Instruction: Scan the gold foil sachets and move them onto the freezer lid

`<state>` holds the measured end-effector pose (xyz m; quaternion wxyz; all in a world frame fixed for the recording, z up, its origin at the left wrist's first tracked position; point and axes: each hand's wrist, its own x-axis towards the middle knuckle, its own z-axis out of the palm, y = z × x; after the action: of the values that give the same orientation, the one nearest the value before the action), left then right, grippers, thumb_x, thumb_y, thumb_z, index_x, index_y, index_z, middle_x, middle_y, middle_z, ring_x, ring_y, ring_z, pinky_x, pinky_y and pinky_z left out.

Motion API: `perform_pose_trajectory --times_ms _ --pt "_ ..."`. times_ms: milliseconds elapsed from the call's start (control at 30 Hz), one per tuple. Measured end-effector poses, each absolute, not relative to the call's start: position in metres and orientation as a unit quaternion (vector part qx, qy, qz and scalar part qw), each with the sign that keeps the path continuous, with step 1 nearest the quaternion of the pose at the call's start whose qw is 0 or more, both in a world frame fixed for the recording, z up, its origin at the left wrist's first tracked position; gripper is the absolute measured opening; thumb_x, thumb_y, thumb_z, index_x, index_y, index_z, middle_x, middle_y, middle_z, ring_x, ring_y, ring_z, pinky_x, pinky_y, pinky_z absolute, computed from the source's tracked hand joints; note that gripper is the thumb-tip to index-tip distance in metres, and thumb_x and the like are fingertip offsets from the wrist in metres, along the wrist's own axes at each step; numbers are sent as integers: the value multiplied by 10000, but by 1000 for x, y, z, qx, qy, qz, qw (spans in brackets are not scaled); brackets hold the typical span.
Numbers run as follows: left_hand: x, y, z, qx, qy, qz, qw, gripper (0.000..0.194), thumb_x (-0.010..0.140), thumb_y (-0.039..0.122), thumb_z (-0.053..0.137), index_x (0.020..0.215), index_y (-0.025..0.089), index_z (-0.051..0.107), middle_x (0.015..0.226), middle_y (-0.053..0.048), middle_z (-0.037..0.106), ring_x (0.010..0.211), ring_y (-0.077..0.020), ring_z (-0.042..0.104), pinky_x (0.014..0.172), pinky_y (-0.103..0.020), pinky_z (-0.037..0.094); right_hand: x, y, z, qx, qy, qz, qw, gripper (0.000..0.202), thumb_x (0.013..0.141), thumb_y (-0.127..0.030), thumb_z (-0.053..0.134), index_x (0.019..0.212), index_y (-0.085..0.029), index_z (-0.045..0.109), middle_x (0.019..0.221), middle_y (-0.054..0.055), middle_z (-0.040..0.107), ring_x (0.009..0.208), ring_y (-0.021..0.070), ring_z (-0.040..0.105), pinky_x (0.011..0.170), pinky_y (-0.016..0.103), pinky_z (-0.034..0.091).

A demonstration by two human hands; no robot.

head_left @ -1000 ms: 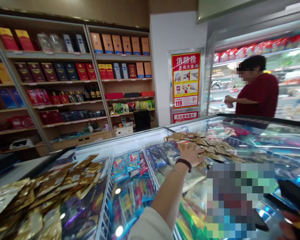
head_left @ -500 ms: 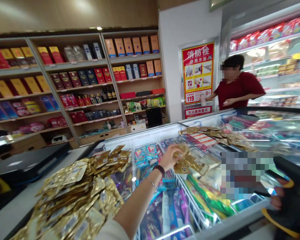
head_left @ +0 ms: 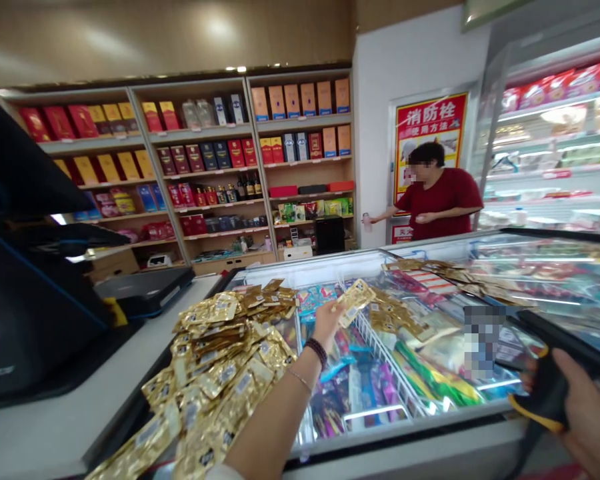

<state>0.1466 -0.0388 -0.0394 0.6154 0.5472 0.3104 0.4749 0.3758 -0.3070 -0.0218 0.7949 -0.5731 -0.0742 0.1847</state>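
Observation:
My left hand (head_left: 329, 321), with a dark bead bracelet at its wrist, pinches one flat gold foil packet (head_left: 356, 301) above the freezer's glass. More gold packets (head_left: 400, 317) lie just right of it on the glass. To the left of my forearm spreads a large heap of gold packets (head_left: 220, 373), reaching the counter's edge. At the lower right, my right hand (head_left: 587, 407) is wrapped round the handle of a black and yellow handheld barcode scanner (head_left: 547, 390). The scanner's head points left over the freezer.
A chest freezer (head_left: 475, 421) holds wire baskets of colourful packaged goods. Several gold packets (head_left: 460, 275) lie along its far side. Black checkout equipment (head_left: 30, 293) stands on the left counter. Beyond the freezer, a person in a red shirt (head_left: 445, 200) holds a small bottle (head_left: 367, 223). Shelves (head_left: 215, 180) line the wall.
My left hand has come away from the packets on the glass with one packet raised. The view has swung left, bringing the checkout equipment in. The person's bottle arm is now stretched further out.

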Motion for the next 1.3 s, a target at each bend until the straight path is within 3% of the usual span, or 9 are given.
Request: perform_pose_trajectory --times_ms 200,367,500,633,1033,1300 --pt "113 -50 -39 459 298 493 677 447 629 497 943 889 185 757 877 -92 791 890 -270 758 860 -403 592 316 -289 -14 -613 -249 280 696 470 791 -662 748 873 -214 633 637 32 584 499 172 515 439 306 405" --pt "97 -54 -29 456 286 480 693 384 749 533 871 852 185 748 930 -122 815 1000 -308 771 939 -437 587 277 -277 -9 -631 -427 293 577 602 816 -812 637 794 -211 640 511 5 544 459 173 512 475 299 409" --pt "88 -53 -16 465 273 479 692 363 806 534 820 855 181 755 980 -133 822 1029 -314 772 945 -438 587 242 -271 -12 -654 -466 291 520 602 815 -823 587 769 -224 615 484 -2 552 439 185 532 475 308 410" --pt "78 -48 -8 486 274 472 683 406 790 570 824 864 177 760 966 -132 822 1048 -329 767 934 -441 586 211 -265 -12 -664 -488 233 517 504 891 -733 534 733 -255 557 461 -18 545 436 189 535 504 324 399" --pt "72 -34 -24 518 305 466 649 498 768 680 797 907 203 767 894 -86 799 910 -277 752 833 -393 571 186 -251 -3 -669 -506 173 515 479 875 -735 524 685 -295 534 445 -21 537 446 237 545 576 366 412" --pt "69 -32 -22 500 288 474 665 421 795 599 807 908 194 784 924 -117 821 942 -303 773 860 -428 596 189 -255 -3 -679 -494 181 512 502 861 -759 529 672 -294 540 473 -6 564 476 245 557 572 371 401"
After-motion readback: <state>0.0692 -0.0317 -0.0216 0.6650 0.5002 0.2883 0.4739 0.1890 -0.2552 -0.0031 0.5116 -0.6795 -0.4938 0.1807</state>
